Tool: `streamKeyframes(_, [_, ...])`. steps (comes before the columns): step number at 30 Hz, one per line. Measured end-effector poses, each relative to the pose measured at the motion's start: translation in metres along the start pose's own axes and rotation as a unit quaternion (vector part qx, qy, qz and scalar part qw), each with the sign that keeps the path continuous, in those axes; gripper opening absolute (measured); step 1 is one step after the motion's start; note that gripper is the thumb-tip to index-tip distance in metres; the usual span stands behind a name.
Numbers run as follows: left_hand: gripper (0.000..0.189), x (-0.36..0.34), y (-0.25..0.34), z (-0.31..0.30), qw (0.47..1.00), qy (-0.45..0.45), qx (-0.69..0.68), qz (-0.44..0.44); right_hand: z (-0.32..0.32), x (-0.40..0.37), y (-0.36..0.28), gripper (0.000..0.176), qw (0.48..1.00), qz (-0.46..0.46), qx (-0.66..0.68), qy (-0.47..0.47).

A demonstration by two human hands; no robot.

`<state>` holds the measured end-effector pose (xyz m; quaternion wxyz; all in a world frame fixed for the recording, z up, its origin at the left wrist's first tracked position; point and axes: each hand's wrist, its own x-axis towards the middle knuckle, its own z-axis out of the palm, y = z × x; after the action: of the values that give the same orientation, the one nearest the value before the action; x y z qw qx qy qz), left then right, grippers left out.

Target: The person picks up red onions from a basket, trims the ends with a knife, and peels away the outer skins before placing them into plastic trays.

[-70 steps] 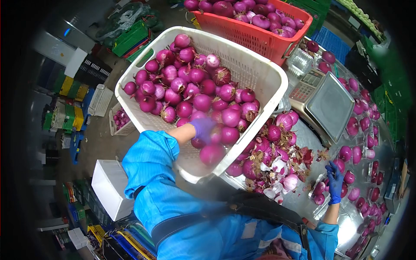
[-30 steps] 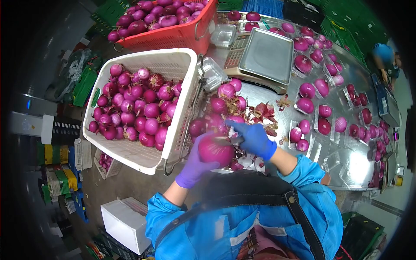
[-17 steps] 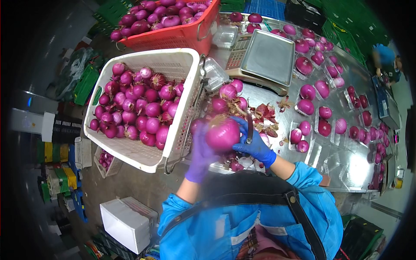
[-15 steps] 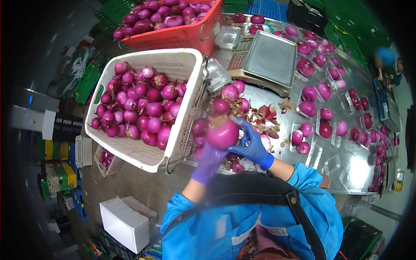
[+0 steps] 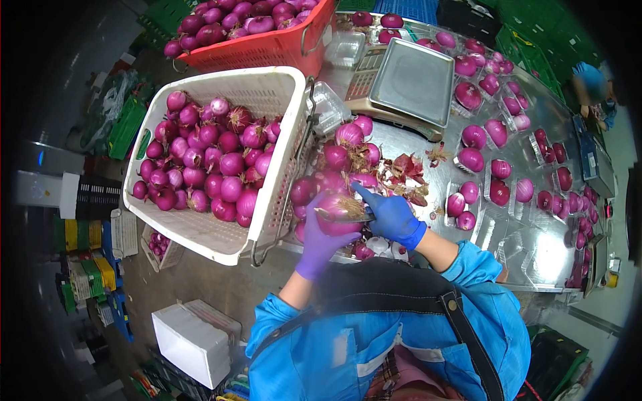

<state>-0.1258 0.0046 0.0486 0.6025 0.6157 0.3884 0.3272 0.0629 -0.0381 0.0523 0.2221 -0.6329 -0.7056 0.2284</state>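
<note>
My left hand, in a purple glove, is wrapped round a red onion whose dry, strawlike end faces the right hand. In the blue-gloved right hand is a knife, its dark blade lying across the onion. The handle is hidden in my fingers, and one finger points forward along the tool. Around the hands lie more loose red onions and a heap of dry onion skins on the metal table.
A white basket of onions stands at left, a red crate of onions behind it. Beyond my hands sit a scale and empty clear trays. Onions in clear trays cover the right side. Another person is at far right.
The onion has come down and nearer my body, tilted so its dry end shows. The knife blade now shows across it. My view has shifted slightly.
</note>
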Motion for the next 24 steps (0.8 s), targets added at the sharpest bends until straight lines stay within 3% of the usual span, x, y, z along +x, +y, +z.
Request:
streamKeyframes(2, [0.099,0.0,-0.004,-0.004,0.995,-0.012,0.082,0.049,0.0,0.002,0.002,0.085,0.999,0.015,-0.02,-0.025])
streamKeyframes(4, [0.098,-0.001,-0.006,-0.004,0.997,-0.023,0.058,0.046,0.001,0.002,0.002,0.09,0.998,0.031,-0.041,-0.047])
streamKeyframes(8, [0.1,-0.003,0.013,-0.006,0.995,-0.06,0.068,0.034,0.007,0.001,0.001,0.086,0.999,0.007,-0.04,-0.023])
streamKeyframes(11, [0.101,-0.006,0.002,-0.012,0.992,-0.091,0.083,-0.001,0.014,-0.001,0.002,0.082,0.999,0.002,-0.045,-0.006])
streamKeyframes(16, [0.1,-0.014,-0.014,-0.016,0.994,-0.098,0.054,0.017,0.048,-0.007,0.037,0.083,0.998,-0.027,-0.062,0.019])
streamKeyframes(18, [0.101,-0.019,-0.014,-0.02,0.994,-0.103,0.034,0.013,0.057,-0.006,0.082,0.079,0.983,0.152,-0.079,-0.068])
streamKeyframes(19, [0.1,-0.023,-0.009,-0.023,0.995,-0.091,0.015,0.041,0.046,-0.011,0.089,0.072,0.974,0.192,-0.093,-0.082])
streamKeyframes(21, [0.099,-0.018,-0.004,-0.021,0.995,-0.069,-0.007,0.077,0.027,-0.019,0.077,0.058,0.975,0.163,-0.089,-0.12])
streamKeyframes(22, [0.097,-0.017,-0.002,-0.021,0.996,-0.056,-0.075,0.004,0.02,-0.022,0.063,0.058,0.975,0.166,-0.084,-0.124])
streamKeyframes(24, [0.094,-0.012,-0.005,-0.019,0.969,-0.051,-0.226,-0.088,0.008,-0.01,0.042,0.055,0.987,0.116,0.071,-0.088])
